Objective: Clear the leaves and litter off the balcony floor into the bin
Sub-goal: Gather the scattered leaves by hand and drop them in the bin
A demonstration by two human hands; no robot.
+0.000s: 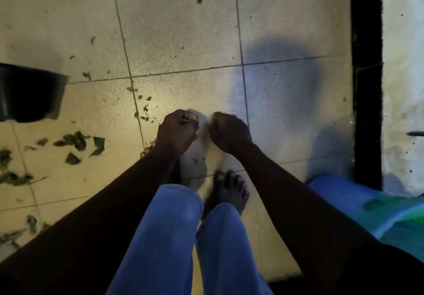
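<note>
Your jeans (pixel 174 237) and one bare foot (pixel 229 191) fill the bottom of the view, directly under both grips. Your left grip (pixel 177 131) and right grip (pixel 230 132) hang side by side above the floor (pixel 183 30), each with its fingers curled tight into a fist. Nothing shows inside either one, though a small scrap could be hidden there.

The leaves (pixel 76 139) lie well to the left of your left grip, with more at the frame's edge. Finer crumbs (pixel 144 108) sit just beside that grip along the tile joint.

Watch your feet. A step to the left would likely land on the leaves and spread or crush them. The crumbs look too small to pinch cleanly, so some may stay behind, and your own shadow could hide others.

To the far left of your left grip stands a dark tub (pixel 29 92), probably the bin. It is cut off and blurred, so its contents cannot be told. A carry that far risks dropping bits. Below your right grip sits a blue and green thing (pixel 367 205), unidentifiable.
</note>
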